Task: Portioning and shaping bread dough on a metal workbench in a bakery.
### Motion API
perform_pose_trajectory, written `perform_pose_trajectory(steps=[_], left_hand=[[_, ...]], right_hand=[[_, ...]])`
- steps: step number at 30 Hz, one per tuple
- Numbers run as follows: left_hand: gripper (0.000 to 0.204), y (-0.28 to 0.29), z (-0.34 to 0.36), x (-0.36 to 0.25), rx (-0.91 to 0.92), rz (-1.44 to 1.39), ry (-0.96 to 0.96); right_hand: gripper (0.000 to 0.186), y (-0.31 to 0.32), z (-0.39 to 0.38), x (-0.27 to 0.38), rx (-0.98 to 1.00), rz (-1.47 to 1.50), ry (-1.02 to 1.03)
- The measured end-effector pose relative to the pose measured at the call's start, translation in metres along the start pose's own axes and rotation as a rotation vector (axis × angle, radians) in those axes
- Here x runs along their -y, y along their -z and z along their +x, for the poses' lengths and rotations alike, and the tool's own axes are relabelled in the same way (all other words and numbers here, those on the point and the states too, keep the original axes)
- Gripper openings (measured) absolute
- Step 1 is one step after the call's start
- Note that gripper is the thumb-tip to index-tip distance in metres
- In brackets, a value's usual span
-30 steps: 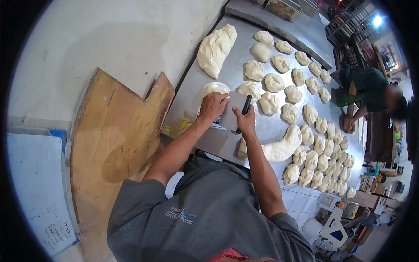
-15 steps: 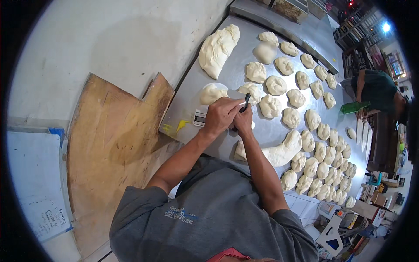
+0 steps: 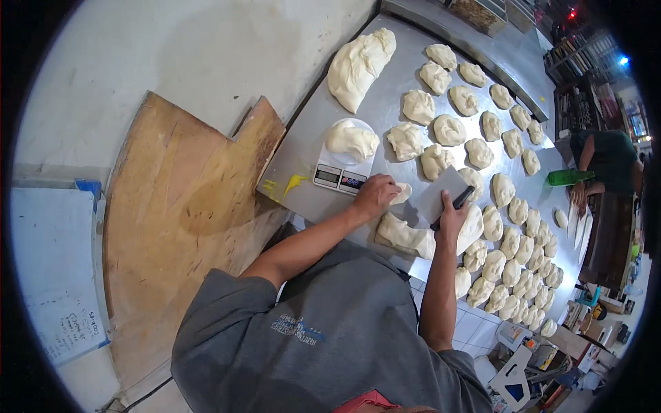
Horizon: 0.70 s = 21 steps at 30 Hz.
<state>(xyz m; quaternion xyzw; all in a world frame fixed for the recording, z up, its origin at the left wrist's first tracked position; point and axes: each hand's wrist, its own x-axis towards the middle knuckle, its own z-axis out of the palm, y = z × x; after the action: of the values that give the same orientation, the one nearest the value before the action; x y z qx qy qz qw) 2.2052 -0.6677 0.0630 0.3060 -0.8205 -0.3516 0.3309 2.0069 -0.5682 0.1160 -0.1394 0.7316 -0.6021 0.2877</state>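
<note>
My right hand (image 3: 451,217) grips the black handle of a dough scraper (image 3: 438,195), its flat metal blade angled up to the left. My left hand (image 3: 374,195) is closed, with its fingertips on a small piece of dough (image 3: 403,193). Just beyond that hand, a white kitchen scale (image 3: 334,176) carries a lump of dough (image 3: 352,141) on its round plate. A long strip of dough (image 3: 410,240) lies along the near edge of the table, partly behind my right hand and the scraper.
On the metal table (image 3: 303,155) sit several rows of dough portions (image 3: 449,130), with one big dough mass (image 3: 360,69) at the far left. At the far right stands a person (image 3: 606,162) beside a green bottle (image 3: 566,177). A wooden board (image 3: 186,199) leans on the left wall.
My hands have moved apart: the right one went rightward with the scraper, while the left now touches a small dough piece. The scale and its lump have come into clear view.
</note>
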Motion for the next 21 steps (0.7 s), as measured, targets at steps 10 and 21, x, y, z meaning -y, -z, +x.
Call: perform_pose_trajectory(steps=[10, 21], left_hand=[[0.019, 0.001, -0.017, -0.010, -0.013, 0.158, -0.198], [0.018, 0.089, 0.030, 0.015, -0.338, 0.455, -0.031]], right_hand=[[0.046, -0.017, -0.024, -0.008, 0.085, -0.066, -0.019], [0.040, -0.066, -0.032, 0.007, 0.262, -0.205, 0.129]])
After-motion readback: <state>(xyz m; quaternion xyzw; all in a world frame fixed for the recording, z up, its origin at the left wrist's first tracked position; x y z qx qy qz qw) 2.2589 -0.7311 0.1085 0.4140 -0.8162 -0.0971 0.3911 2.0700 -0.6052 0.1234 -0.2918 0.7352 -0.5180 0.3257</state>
